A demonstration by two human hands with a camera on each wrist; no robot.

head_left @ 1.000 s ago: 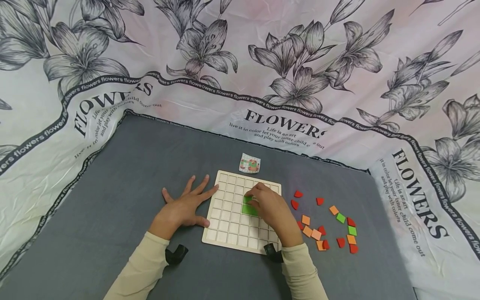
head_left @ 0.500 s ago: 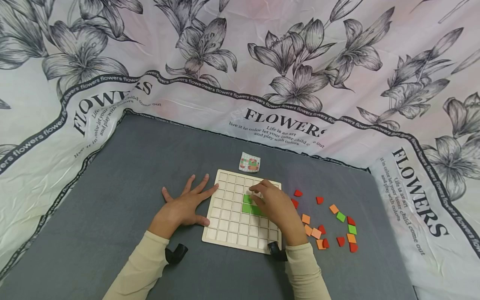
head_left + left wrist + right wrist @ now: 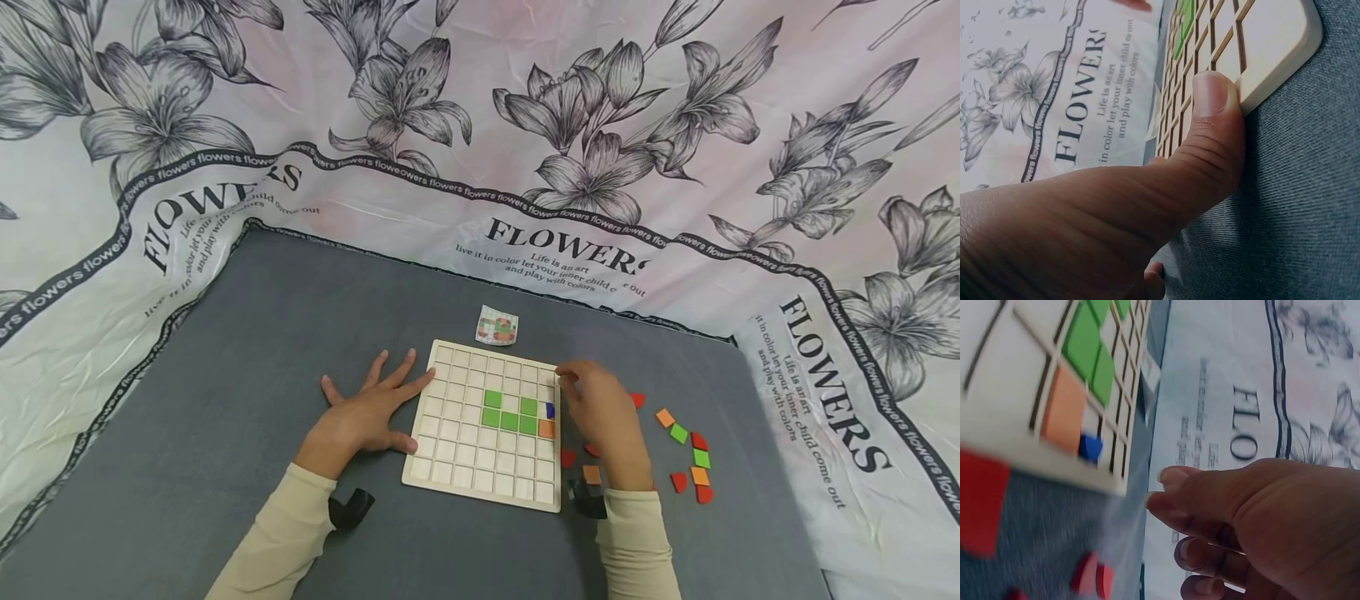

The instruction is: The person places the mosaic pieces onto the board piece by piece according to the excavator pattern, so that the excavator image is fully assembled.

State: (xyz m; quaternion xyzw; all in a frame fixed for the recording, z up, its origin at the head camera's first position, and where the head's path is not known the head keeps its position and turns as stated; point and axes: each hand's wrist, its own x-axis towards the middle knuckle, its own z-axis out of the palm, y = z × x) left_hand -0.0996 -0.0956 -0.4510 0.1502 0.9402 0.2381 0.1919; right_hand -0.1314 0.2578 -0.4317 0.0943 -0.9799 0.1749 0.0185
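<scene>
A pale wooden grid board [image 3: 467, 456] lies on the grey table. Several green square tiles [image 3: 509, 423] sit in its cells. At its right side are an orange tile [image 3: 546, 428] and a small blue piece [image 3: 551, 411]. My left hand [image 3: 363, 423] lies with fingers spread at the board's left side; in the left wrist view its thumb [image 3: 1213, 103] touches the board's edge. My right hand [image 3: 606, 412] is just past the board's right edge, hovering over loose pieces. In the right wrist view its thumb and index fingertips [image 3: 1175, 478] come close together, with nothing visible between them.
Loose red pieces [image 3: 704, 494], orange squares [image 3: 663, 417] and green squares [image 3: 678, 432] lie scattered right of the board, some hidden by my right hand. A small printed pattern card [image 3: 497, 326] lies behind the board. Flower-printed cloth [image 3: 570, 250] borders the table's back and sides.
My right hand has moved right, off the middle of the board to beyond its right edge, uncovering the green, orange and blue pieces. My left hand stays in place.
</scene>
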